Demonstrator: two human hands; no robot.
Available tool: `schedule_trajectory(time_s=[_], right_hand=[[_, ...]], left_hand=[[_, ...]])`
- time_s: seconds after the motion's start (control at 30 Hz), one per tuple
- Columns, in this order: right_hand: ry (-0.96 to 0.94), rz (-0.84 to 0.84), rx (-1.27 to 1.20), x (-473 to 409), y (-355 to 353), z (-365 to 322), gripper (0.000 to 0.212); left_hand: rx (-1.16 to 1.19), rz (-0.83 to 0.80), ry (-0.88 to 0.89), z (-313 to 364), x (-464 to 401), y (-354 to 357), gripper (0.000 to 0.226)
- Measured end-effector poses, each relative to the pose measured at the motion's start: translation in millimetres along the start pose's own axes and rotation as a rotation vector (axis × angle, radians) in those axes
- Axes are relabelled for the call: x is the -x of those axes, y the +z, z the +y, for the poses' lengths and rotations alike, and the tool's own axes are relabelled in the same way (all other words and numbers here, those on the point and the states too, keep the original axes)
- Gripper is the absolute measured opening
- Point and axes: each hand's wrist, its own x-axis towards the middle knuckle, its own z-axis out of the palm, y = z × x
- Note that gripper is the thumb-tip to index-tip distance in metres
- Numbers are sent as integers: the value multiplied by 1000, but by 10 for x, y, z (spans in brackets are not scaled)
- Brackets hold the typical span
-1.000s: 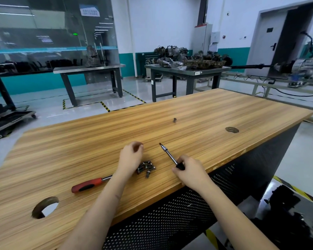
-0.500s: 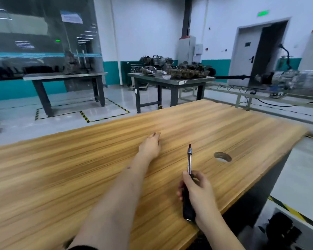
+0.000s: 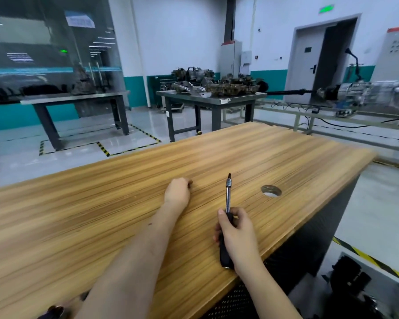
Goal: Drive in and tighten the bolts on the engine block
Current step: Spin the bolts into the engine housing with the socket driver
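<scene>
My right hand (image 3: 236, 236) grips the black handle of a driver (image 3: 227, 196). Its steel shaft points away from me over the wooden table (image 3: 101, 215), with a dark bit at the tip. My left hand (image 3: 177, 192) reaches further out and rests on the table top. Its fingers are curled over a small dark piece (image 3: 190, 184), which looks like a loose bolt, mostly hidden under the fingertips. No engine block stands on this table. Engine parts (image 3: 228, 87) lie on a grey metal table across the room.
A round cable hole (image 3: 271, 191) is cut in the table to the right of the driver tip. The table's right edge drops to the floor with yellow-black tape (image 3: 373, 261). A blurred reddish handle end (image 3: 53, 311) shows at the bottom left.
My view has shifted right and away from the loose bolts and the ratchet. My right hand has lifted the driver. My left hand has reached forward and its fingers have curled onto a small piece.
</scene>
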Motion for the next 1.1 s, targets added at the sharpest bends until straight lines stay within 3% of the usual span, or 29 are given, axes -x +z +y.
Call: schedule_trajectory(time_s=[0.1, 0.27, 0.43, 0.6, 0.77, 0.97, 1.1], right_hand=[[10, -31, 75, 54, -8, -22, 11], [97, -181, 94, 320, -46, -119, 12], [30, -360, 268, 686, -26, -285, 16], [-107, -419, 473, 926, 126, -508, 33], [-119, -441, 334, 1086, 252, -621, 17], [-31, -412, 13, 1195, 376, -765, 18], [-28, -330, 131, 1231, 440, -801, 30]], left_hand=[[233, 4, -9, 17, 272, -150, 33], [1207, -159, -236, 122, 867, -583, 11], [1589, -239, -306, 43, 1346, -1037, 15], [1723, -193, -295, 26, 1683, -1350, 19], [1870, -139, -335, -5, 1884, -1493, 19], [1774, -93, -284, -17, 2008, -1566, 18], [1815, -132, -287, -46, 2046, -1623, 13]])
